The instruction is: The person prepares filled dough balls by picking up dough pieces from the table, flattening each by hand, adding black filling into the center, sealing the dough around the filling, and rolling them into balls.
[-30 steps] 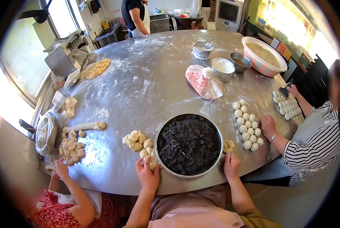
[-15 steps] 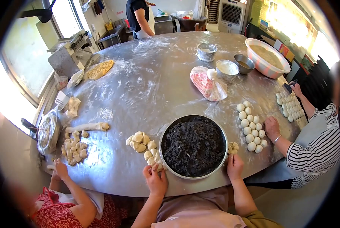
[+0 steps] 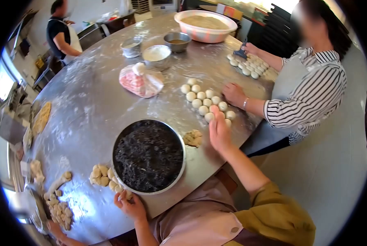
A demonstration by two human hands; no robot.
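Low at the near table edge, my left hand (image 3: 132,208) has its fingers closed around a small piece of dough (image 3: 128,195), beside a cluster of pale dough pieces (image 3: 102,175). Just right of that hand stands a wide round metal pan (image 3: 184,165) heaped with a dark, crumbly filling (image 3: 148,156). My right hand (image 3: 220,133) reaches forward with fingers stretched out among the white dough balls (image 3: 207,102), and its fingertips partly cover some of them. Between the pan and my right hand lies a yellowish, green-flecked patch (image 3: 193,138) of dough or filling.
A co-worker in a striped shirt (image 3: 310,98) works at the right near more small balls (image 3: 249,65). Farther back are a knotted plastic bag (image 3: 141,81), metal bowls (image 3: 157,57) and a big striped basin (image 3: 206,28). Another worker's hand (image 3: 56,229) is at lower left.
The view has swung right. My right hand has moved from the pan's right side to the dough balls. My left hand stays by the dough pieces at the pan's left.
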